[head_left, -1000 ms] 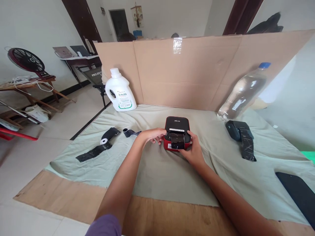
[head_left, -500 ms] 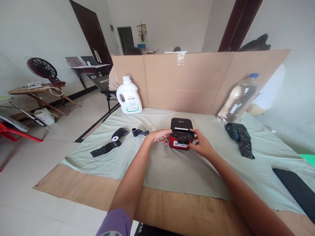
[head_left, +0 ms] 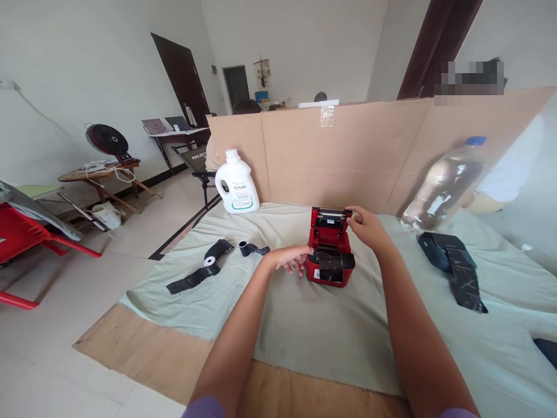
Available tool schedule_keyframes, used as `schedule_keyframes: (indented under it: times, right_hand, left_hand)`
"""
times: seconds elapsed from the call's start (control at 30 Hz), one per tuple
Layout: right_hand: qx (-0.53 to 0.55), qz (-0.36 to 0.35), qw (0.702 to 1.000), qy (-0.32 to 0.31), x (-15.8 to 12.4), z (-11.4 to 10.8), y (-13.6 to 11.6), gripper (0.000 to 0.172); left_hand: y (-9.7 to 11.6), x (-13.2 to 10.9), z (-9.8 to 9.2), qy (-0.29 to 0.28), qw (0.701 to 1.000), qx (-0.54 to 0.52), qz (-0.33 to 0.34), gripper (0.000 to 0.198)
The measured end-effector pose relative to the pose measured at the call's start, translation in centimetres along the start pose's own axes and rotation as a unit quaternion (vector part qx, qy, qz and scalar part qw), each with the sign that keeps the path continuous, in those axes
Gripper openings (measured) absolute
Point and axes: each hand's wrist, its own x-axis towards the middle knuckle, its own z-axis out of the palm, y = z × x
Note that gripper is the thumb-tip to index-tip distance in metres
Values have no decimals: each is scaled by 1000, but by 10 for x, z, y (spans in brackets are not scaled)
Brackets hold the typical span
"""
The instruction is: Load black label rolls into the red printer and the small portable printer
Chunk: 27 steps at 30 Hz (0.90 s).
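Note:
In front of me on the cloth stands a red and black label printer (head_left: 346, 277), its lid (head_left: 331, 234) raised and tilted back. A strip of black label tape (head_left: 331, 268) hangs out over its front. At the lid's upper right edge, my right hand (head_left: 368, 226) grips it between thumb and fingers. My left hand (head_left: 288, 258) holds the printer's left edge, its lower fingers curled beside the body. Left of it lie a small black label roll (head_left: 244, 249) and a larger unrolled black label roll (head_left: 211, 265).
A cardboard divider (head_left: 331, 151) stands behind the printer. A white detergent jug (head_left: 238, 183) is at the back left, a large clear bottle (head_left: 444, 186) leans at the back right. A dark device with black tape (head_left: 456, 261) lies at the right. People are partly visible beyond the divider.
The printer's lid has swung up and back, showing its red inside. My right hand rose with it, from the printer's right side to the lid's top edge. My view has shifted slightly.

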Motion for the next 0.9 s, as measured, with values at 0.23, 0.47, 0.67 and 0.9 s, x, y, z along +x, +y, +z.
schedule_keyframes:
  times: [0.23,0.47,0.67,0.9]
  right_hand:
    - [-26,10,998,59,-10,18,-21,74]
    - [-262,73,962,25,-31,11,-65,22]
    - [-313,50,928,-195,-26,29,-63,31]
    - [-378,25,855,-353,13,58,-53,29]
  left_hand:
    - [-4,9,-6,-21,1000,9,7,48]
    - [0,6,-5,-19,1000,11,19,44]
    - [7,1,-2,-13,1000,16,8,43]
    - [7,-2,-3,-18,999,20,19,42]
